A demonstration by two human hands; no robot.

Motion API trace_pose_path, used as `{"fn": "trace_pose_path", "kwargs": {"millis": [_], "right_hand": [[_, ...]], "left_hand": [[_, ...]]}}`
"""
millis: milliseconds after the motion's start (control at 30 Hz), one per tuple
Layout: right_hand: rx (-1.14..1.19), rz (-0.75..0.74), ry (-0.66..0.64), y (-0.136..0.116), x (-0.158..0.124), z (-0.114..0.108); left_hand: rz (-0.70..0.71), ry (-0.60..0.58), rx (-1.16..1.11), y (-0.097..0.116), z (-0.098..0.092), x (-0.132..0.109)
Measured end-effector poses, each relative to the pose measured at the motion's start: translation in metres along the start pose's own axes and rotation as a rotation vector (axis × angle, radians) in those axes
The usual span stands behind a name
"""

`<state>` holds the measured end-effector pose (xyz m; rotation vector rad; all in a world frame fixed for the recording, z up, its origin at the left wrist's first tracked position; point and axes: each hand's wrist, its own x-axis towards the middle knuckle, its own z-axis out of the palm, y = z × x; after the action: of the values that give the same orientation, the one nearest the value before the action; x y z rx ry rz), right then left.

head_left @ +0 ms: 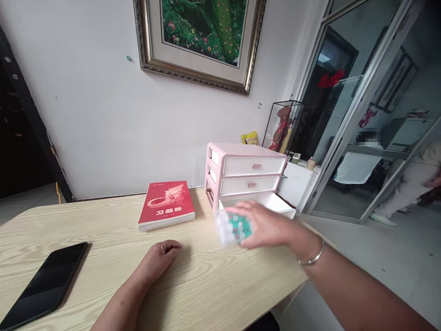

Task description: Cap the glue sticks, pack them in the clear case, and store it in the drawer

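My right hand, with a bangle at its wrist, is wrapped round a clear-and-white tub with a green patterned label. Motion smears the tub, so its contents cannot be made out. It is held above the table, in front of the pulled-out bottom drawer of a pink and white drawer unit. The two upper drawers are closed. My left hand rests on the wooden table with its fingers loosely curled and nothing visible in them, nearest to a red book.
A black phone lies at the table's left. Behind the drawer unit are a yellow packet and a glass case with a figure. A framed picture hangs on the wall. Beyond the glass door, a person is partly visible.
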<state>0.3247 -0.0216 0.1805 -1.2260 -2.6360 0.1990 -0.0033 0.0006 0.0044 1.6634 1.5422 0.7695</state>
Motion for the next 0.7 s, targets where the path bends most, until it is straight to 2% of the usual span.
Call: {"fn": "trace_pose_path", "kwargs": {"millis": [133, 233, 333, 433, 500, 600, 700], "right_hand": [[0.022, -0.150, -0.082, -0.047, -0.003, 0.077], [0.000, -0.117, -0.061, -0.061, 0.007, 0.127], [0.072, -0.098, -0.028, -0.066, 0.013, 0.148], [0.233, -0.105, 0.045, -0.061, 0.008, 0.150], [0.372, 0.065, 0.201, -0.046, 0.000, 0.150], [0.490, 0.537, 0.552, -0.002, -0.012, 0.155], [0.504, 0.824, 0.683, 0.052, -0.015, 0.161]], "left_hand": [[0.010, 0.002, -0.019, -0.005, -0.001, 0.001], [0.013, 0.010, -0.080, -0.008, -0.004, 0.000], [0.013, 0.010, -0.122, -0.008, -0.006, -0.001], [0.014, 0.012, -0.115, -0.008, -0.006, -0.002], [0.013, 0.010, -0.100, -0.008, -0.006, -0.002], [0.019, -0.001, -0.083, -0.007, -0.005, -0.002], [0.014, -0.009, -0.075, -0.004, -0.006, -0.001]]}}
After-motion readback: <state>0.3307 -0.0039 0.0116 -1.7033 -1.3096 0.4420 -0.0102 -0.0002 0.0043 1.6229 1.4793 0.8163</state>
